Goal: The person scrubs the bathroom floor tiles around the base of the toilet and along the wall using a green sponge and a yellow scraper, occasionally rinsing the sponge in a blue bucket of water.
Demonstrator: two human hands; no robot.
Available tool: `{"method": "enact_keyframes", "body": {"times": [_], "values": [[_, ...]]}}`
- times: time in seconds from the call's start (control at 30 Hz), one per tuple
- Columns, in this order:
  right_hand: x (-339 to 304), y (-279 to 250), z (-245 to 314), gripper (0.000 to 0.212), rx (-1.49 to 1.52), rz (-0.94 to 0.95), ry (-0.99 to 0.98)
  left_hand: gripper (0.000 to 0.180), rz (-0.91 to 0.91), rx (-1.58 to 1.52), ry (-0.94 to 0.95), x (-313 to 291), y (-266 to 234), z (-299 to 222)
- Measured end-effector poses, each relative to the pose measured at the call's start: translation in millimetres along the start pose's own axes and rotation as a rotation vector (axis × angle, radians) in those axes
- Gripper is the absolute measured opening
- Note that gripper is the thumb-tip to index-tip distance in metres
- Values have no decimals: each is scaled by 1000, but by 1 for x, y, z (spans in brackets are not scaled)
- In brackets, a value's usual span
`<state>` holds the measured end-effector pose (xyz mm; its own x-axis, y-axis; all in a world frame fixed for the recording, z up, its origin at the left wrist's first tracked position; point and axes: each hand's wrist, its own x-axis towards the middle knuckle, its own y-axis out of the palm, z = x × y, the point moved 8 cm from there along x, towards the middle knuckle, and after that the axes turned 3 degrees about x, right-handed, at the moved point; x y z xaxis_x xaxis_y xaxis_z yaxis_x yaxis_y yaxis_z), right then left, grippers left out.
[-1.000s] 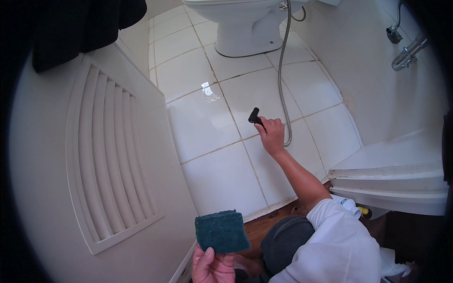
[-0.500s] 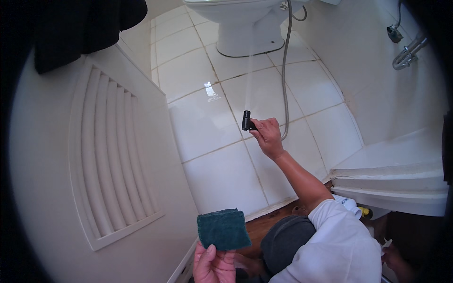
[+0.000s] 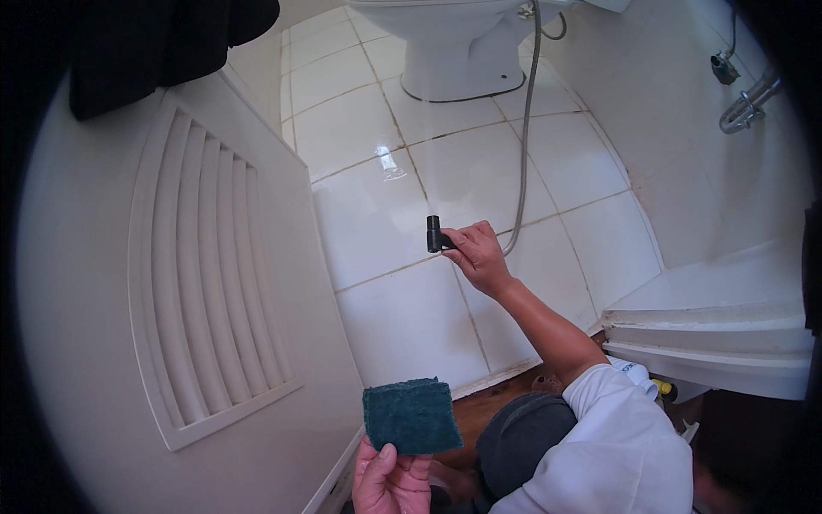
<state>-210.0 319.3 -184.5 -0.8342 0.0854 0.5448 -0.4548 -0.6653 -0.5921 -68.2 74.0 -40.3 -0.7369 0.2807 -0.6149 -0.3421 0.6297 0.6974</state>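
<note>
A big white door [image 3: 111,343] with slats fills the left side. White floor tiles [image 3: 377,223] spread out to the toilet base [image 3: 454,60] at the top. A grey hose [image 3: 524,146] runs down across the tiles to a small black sprayer [image 3: 435,235]. The right hand [image 3: 475,255] is closed around the sprayer above the floor. The left hand [image 3: 390,475] pinches a dark green scrub pad [image 3: 411,415] low down, beside the door.
</note>
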Motion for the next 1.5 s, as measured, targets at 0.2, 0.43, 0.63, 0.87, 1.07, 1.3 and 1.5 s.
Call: {"method": "enact_keyframes", "body": {"times": [0.2,0.43,0.63,0.87,1.07,1.3,1.5], "values": [[15,-8,14,35,1,-48,-24,20,18,-10,-6,0,3,0],[10,3,10,33,67,59,1,19,0,-1,2,-2,6,-1],[11,0,10,30,65,-2,14,18,5,-4,-5,-2,6,0],[-1,31,14,28,112,356,21,17,-10,5,-7,-3,5,-2],[5,8,1,28,42,165,24,15,-23,20,13,2,-4,-1],[38,-24,-36,35,136,33,157,20,-112,-1,50,25,23,-4],[57,-15,-92,38,361,128,373,23,-148,286,274,114,48,10]]}}
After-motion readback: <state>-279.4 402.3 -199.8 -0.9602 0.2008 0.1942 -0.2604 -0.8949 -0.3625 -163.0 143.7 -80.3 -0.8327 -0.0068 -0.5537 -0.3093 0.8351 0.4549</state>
